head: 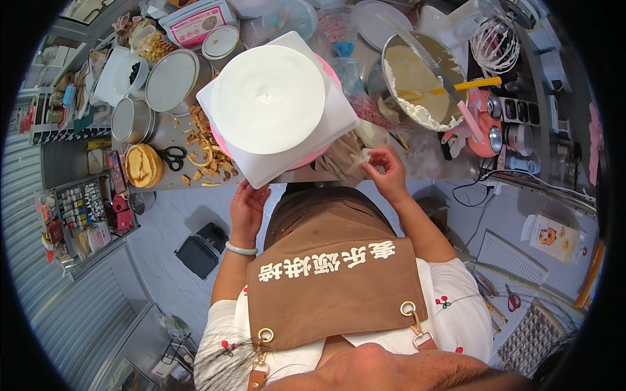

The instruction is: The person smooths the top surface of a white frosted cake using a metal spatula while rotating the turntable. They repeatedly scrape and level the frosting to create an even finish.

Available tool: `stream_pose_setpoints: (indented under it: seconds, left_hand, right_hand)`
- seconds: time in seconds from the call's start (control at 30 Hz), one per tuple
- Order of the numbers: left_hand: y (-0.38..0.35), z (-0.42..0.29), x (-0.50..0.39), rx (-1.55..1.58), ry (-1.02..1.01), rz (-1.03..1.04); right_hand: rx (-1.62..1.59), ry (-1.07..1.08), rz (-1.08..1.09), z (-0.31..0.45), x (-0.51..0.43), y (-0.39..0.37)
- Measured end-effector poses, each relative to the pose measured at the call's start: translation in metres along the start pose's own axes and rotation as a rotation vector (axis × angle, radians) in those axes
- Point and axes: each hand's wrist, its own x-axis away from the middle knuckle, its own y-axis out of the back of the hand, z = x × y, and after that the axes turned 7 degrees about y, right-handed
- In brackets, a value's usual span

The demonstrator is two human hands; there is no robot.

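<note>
A round cake covered in smooth white cream (268,100) sits on a square white board (337,122), and a pink turntable (222,139) shows beneath the board. At the board's near corner is my left hand (248,207), its fingertips partly hidden by that corner; whether they grip it cannot be made out. Between the thumb and fingers of my right hand (389,176) is the whitish edge of a crumpled beige cloth (342,154). The cloth lies at the table's front edge, right of the turntable.
Brown cake scraps (208,146), black-handled scissors (172,158) and a sponge cake layer (143,166) lie left. Round metal cake tins (172,80) stand behind them. At right, a steel bowl of cream (415,63) carries a long spatula (415,44) and a yellow-handled tool (472,84).
</note>
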Motion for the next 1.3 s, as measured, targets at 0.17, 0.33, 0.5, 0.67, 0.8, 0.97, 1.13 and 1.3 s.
stream_pose_setpoints:
  seconds: [0.17, 0.33, 0.5, 0.67, 0.8, 0.97, 1.13, 1.3]
  left_hand:
    - [-0.023, 0.022, 0.000, -0.084, 0.078, 0.180]
    - [-0.042, 0.026, -0.011, -0.051, 0.072, 0.269]
    - [-0.052, 0.032, -0.016, -0.117, 0.161, 0.278]
    - [-0.051, 0.033, 0.000, -0.217, 0.153, 0.329]
    - [-0.037, 0.019, 0.013, 0.009, 0.116, 0.342]
    - [-0.036, 0.025, 0.004, 0.002, 0.123, 0.272]
    - [-0.048, 0.040, -0.005, -0.038, 0.083, 0.159]
    - [-0.053, 0.042, -0.008, -0.179, 0.071, 0.056]
  right_hand:
    - [-0.204, -0.454, 0.020, -0.006, -0.005, 0.002]
    - [0.127, 0.069, 0.121, 0.028, -0.008, 0.005]
    - [0.061, 0.152, 0.209, 0.061, -0.010, -0.025]
    - [0.246, 0.777, 0.202, 0.073, -0.022, -0.075]
    - [0.277, 1.028, 0.307, 0.080, -0.026, -0.101]
    - [0.250, 1.110, 0.365, 0.087, -0.022, -0.116]
    - [0.486, 1.104, 0.423, 0.081, -0.023, -0.123]
    - [0.494, 1.074, 0.420, 0.074, -0.017, -0.105]
